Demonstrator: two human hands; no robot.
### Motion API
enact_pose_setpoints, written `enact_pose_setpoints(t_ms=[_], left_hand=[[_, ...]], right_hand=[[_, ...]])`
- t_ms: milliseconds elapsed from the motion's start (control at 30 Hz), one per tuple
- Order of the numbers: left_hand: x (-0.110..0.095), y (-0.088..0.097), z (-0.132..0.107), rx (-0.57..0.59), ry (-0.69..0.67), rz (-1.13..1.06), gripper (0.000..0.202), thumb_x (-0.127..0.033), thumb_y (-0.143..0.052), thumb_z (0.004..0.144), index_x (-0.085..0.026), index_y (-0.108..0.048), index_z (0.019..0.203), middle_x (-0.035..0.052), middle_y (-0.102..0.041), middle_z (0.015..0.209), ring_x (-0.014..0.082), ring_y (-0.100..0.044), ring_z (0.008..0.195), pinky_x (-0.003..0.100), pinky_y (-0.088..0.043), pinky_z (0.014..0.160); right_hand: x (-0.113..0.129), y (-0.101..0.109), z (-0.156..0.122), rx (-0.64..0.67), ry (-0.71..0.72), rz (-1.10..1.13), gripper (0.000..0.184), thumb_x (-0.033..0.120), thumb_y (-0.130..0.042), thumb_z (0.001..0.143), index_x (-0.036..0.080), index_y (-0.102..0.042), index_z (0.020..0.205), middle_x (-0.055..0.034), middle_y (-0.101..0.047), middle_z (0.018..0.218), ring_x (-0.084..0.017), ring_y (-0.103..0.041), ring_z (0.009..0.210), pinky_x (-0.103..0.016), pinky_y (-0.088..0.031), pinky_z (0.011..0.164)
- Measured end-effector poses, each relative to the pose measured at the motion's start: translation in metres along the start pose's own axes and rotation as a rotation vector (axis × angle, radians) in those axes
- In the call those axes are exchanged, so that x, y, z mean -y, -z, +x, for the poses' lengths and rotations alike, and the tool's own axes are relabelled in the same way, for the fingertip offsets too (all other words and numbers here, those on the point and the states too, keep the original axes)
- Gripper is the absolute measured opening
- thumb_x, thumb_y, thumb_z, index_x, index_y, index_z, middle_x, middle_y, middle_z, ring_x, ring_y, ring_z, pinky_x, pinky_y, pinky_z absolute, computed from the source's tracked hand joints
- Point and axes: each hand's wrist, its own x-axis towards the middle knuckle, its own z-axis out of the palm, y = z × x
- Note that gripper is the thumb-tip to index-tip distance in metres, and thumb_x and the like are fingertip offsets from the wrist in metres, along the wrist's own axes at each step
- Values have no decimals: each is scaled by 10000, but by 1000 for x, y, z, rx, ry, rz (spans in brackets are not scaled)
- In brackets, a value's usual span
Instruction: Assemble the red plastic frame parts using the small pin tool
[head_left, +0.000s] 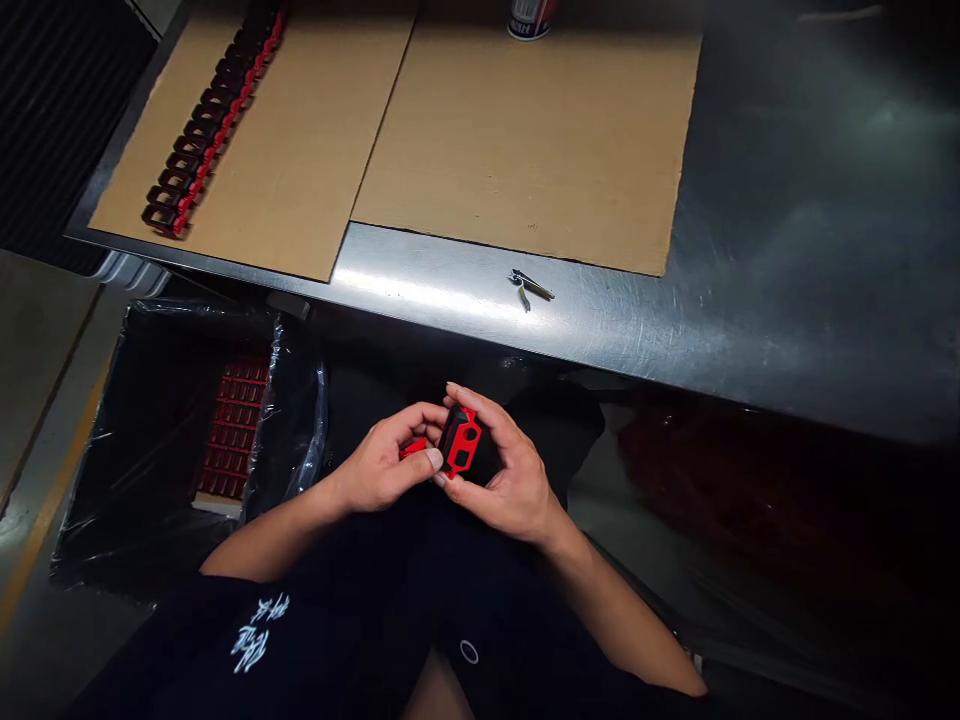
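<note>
A small red-and-black plastic part with two openings in its red face is held in front of my body, between both hands. My right hand curves around it, with fingers at its top end and the thumb at its bottom end. The thumb of my left hand presses on its lower left edge. Another red piece shows inside the curled fingers of my left hand; its full shape is hidden. On the metal table edge beyond lies a pair of small nail-clipper-like cutters.
A row of similar red-and-black parts stands on the left cardboard sheet. Another cardboard sheet carries a can on the metal table. A plastic-lined bin at lower left contains stacked red-and-black parts.
</note>
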Motion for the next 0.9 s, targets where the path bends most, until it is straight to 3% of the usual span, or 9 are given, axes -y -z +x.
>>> enact_pose_setpoints(t_ms=[367, 633, 900], left_hand=[[-4, 1, -2, -13, 46, 87, 509, -458, -678, 887, -152, -572, 1278, -4, -577, 787, 118, -556, 677, 254, -469, 681], [0, 2, -3, -51, 76, 127, 526, -454, -747, 831, -182, -598, 1256, -9, -575, 828, 119, -534, 723, 255, -455, 706], [-3, 1, -3, -83, 89, 189, 513, -341, -730, 819, -191, -621, 1297, -5, -638, 865, 121, -567, 746, 248, -473, 720]], right_hand=[[-1, -5, -1, 3, -16, -23, 815, 232, -812, 783, 291, -470, 1521, -109, -618, 1440, -278, -637, 1300, -442, -548, 1097], [-2, -7, 0, 13, 10, -50, 817, 170, -765, 766, 305, -476, 1518, -100, -627, 1433, -279, -640, 1296, -449, -547, 1096], [-5, -7, -1, 42, 2, -65, 854, 156, -755, 765, 329, -450, 1544, -96, -582, 1478, -281, -590, 1351, -476, -510, 1137]])
